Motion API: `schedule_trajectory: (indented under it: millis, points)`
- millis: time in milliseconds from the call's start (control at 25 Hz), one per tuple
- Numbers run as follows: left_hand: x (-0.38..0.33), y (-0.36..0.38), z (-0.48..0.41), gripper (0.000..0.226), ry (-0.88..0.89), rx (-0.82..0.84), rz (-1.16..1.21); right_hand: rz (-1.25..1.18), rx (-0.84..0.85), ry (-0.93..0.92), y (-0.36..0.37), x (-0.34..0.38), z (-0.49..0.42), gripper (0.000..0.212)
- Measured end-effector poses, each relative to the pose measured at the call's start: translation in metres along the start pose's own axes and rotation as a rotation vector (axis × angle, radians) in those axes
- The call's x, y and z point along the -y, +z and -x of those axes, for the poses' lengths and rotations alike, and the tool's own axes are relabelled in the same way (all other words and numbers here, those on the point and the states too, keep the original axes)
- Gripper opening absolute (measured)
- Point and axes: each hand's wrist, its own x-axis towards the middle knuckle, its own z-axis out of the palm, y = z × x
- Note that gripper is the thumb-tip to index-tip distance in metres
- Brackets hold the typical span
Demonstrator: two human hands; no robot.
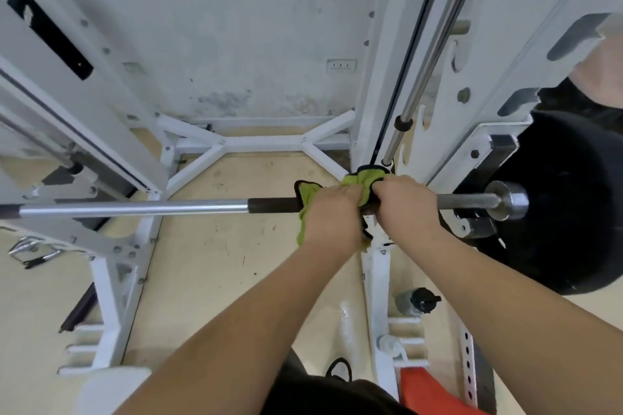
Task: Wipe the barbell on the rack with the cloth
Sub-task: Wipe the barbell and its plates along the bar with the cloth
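A steel barbell (135,208) lies level across the white rack (111,266), with a dark knurled section near its right side and a black weight plate (559,212) on its right end. A green cloth (357,178) with a dark edge is wrapped over the bar at the knurled part. My left hand (332,212) and my right hand (403,204) sit side by side on the bar, both curled round the cloth and the bar under it. The cloth's lower end hangs below my left hand.
The rack's white uprights (377,77) stand close on the right, with a chrome guide rod (435,44) and hooks. A dark bottle (418,301) stands on the floor by the right post. Loose metal handles (32,251) lie at the left. An orange object (428,391) is at the bottom right.
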Motion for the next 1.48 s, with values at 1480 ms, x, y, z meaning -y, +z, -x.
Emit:
schedule_trajectory:
  millis: [1480]
  points:
    - [0.078, 0.006, 0.033, 0.034, -1.083, -0.689, 1.682, 0.032, 0.011, -0.085, 0.004, -0.003, -0.007, 0.025]
